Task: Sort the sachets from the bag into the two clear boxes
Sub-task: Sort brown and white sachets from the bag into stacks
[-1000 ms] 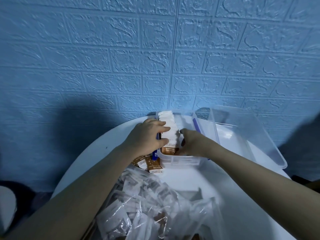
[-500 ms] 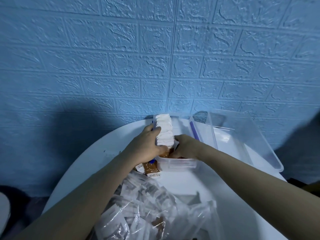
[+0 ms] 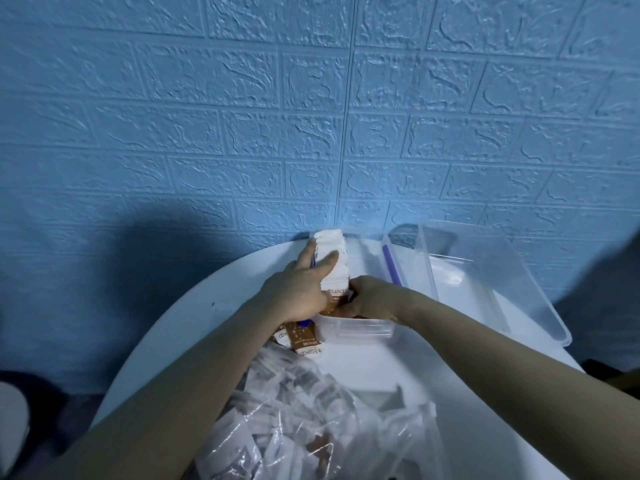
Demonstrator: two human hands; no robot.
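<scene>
Sorting under way: one box filling, the other bare, the bag far from spent

On the round white table (image 3: pixel 194 327), the clear bag (image 3: pixel 311 424) holds many sachets; the larger clear box (image 3: pixel 519 289) at right shows none, while the smaller box (image 3: pixel 356 329) carries a standing row of sachets (image 3: pixel 334 258), with loose sachets (image 3: pixel 301 341) beside it. The left hand (image 3: pixel 301 289) lies with straightened fingers along the row; the right hand (image 3: pixel 370 297) curls at the near end, its grip hidden. Against half a second ago, the left fingers have stretched farther up the row.
</scene>
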